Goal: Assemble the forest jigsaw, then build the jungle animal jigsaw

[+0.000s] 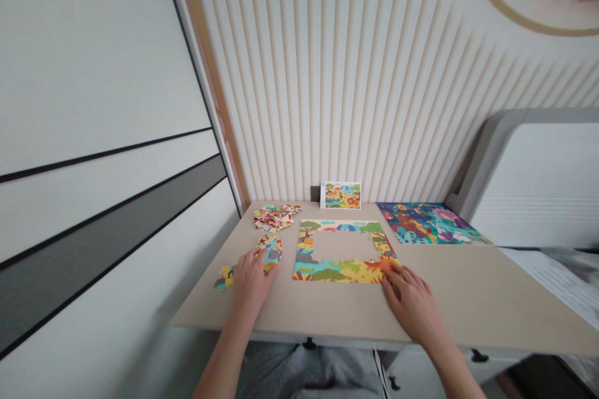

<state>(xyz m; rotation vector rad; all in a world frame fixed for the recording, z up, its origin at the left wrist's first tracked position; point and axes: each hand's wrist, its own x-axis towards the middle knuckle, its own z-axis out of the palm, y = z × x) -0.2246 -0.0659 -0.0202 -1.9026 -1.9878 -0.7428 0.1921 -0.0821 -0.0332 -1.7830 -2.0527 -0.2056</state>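
Note:
A partly assembled jigsaw puzzle (327, 274) lies flat on the table, its bright animal-scene border joined around a bare middle. My right hand (414, 302) rests at the puzzle's lower right corner, fingertips on the edge and thumb apart. To the left of the puzzle, my left hand (253, 280) is over loose puzzle pieces (274, 249), its fingers bent and thumb apart; its palm hides some of them. More loose pieces (224, 277) show on that hand's left side. Whether the left fingers pinch a piece is too small to tell.
A heap of puzzle pieces (275, 218) sits at the table's back left. The picture card (343, 196) leans upright against the ribbed wall. Another dark, colourful puzzle (428, 223) lies at the back right. A white cabinet (116, 199) borders the table (337, 312) on the left.

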